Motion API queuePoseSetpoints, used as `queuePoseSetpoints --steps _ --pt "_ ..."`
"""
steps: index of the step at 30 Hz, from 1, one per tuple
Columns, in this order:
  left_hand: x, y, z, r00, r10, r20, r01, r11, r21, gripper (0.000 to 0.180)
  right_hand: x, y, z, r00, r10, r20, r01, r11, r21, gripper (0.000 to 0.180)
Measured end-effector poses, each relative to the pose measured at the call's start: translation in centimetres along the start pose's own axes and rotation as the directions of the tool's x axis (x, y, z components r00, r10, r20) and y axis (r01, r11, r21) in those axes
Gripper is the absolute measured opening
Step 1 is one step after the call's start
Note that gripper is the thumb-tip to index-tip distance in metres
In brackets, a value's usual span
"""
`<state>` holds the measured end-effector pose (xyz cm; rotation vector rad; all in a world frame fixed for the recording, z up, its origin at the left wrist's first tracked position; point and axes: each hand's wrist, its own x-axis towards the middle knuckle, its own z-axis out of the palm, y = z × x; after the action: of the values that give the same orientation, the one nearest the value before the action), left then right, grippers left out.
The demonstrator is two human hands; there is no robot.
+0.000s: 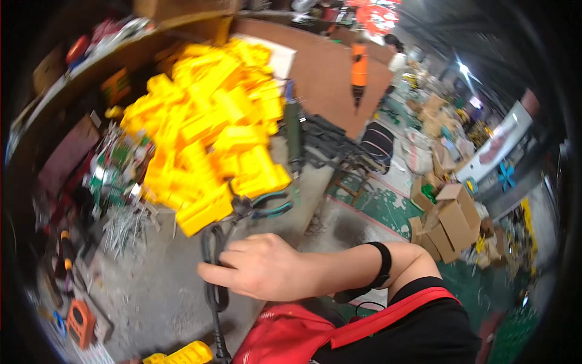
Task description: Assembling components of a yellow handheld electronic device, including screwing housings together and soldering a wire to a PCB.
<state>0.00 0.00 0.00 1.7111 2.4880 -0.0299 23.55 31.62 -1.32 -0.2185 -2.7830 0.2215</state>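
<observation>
Head view: black cable [211, 296] lies doubled over the bench [136, 294], at 9 o'clock of the right hand [257, 267], loops up toward 11, tail down to 7. Right hand: one finger stretched across the cable, the rest curled; can't tell if it's actually grasping. Cable should be light, bendy, a bit springy, hard to damage, low slip. I'd pinch both strands mid-bundle; a one-strand hold would likely let the loop spread.

Hard to read: palm side and thumb hidden, hand blurred. Upper loop merges with dark pliers [274, 211] at 12. Tail cut off at the bottom edge beside a yellow piece [185, 353] at 7; can't tell if joined. Left hand out of frame.
</observation>
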Motion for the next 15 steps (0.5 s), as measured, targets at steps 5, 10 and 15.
queuePoseSetpoints --steps 5,10,15 --pt "3.3 8.3 0.3 0.998 -0.065 0.022 0.067 0.992 -0.103 0.075 -2.7 8.1 -0.7 0.941 0.202 -0.272 -0.21 0.978 -0.002 0.035" --pt "5.9 10.1 -0.1 0.995 -0.095 -0.012 0.096 0.995 0.035 0.066 -2.5 8.2 2.2 0.927 0.334 -0.173 -0.34 0.94 -0.008 0.046" --pt "2.8 8.8 1.3 0.965 0.045 -0.258 -0.052 0.999 -0.018 0.061 -4.6 7.6 0.3 0.924 0.278 -0.263 -0.264 0.961 0.086 0.044"
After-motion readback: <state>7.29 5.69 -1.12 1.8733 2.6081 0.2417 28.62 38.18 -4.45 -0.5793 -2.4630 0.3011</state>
